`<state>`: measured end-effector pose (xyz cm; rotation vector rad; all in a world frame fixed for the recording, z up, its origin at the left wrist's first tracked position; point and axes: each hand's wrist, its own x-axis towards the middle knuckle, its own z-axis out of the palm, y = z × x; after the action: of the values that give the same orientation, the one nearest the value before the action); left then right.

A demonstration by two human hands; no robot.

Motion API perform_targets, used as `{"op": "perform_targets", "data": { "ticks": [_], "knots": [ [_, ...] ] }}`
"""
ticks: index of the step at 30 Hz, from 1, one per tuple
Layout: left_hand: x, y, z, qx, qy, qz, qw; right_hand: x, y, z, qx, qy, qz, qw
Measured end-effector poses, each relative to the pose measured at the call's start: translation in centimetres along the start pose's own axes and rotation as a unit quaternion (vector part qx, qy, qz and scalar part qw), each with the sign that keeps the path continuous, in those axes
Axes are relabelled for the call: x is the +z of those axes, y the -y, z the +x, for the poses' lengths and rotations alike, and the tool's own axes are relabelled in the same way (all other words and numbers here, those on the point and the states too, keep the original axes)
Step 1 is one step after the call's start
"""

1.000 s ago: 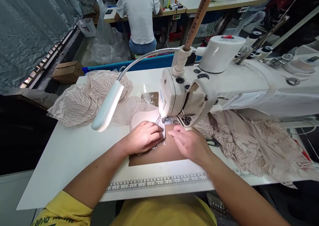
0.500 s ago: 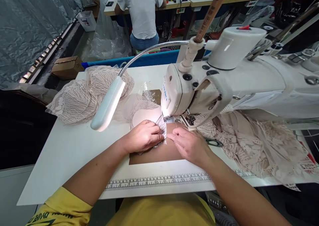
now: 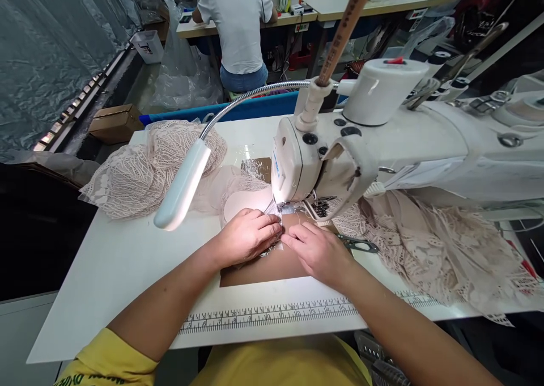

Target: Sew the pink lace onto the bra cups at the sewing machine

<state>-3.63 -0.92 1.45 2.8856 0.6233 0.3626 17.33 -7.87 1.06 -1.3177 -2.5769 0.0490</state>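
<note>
A sewing machine (image 3: pixel 293 165) stands just beyond the hands; a lace heap (image 3: pixel 442 250) lies past the right hand (image 3: pixel 318 253). The pale lace piece (image 3: pixel 243 202) seems to run under the left hand (image 3: pixel 249 236); the hands nearly meet, their grip hidden.

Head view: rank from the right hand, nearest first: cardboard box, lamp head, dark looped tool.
1. Dark looped tool: just right of the right hand, on the tabletop.
2. Lamp head: to the left, above the table.
3. Cardboard box: far left, beyond the table.
</note>
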Motion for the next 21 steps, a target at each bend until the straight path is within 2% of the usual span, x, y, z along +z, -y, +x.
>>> {"op": "perform_targets", "data": {
  "ticks": [4,14,21],
  "knots": [
    [0.25,-0.05,0.16,-0.019,-0.005,0.025,0.999,0.11,-0.03,-0.03,0.0,-0.002,0.001,1.0],
    [0.18,0.03,0.3,-0.021,-0.007,0.012,1.0,-0.04,0.07,0.13,0.006,-0.011,-0.01,1.0],
    [0.2,0.34,0.47,-0.013,-0.016,0.014,1.0,-0.12,0.25,0.86,0.057,-0.016,-0.058,0.997]
  ]
}}
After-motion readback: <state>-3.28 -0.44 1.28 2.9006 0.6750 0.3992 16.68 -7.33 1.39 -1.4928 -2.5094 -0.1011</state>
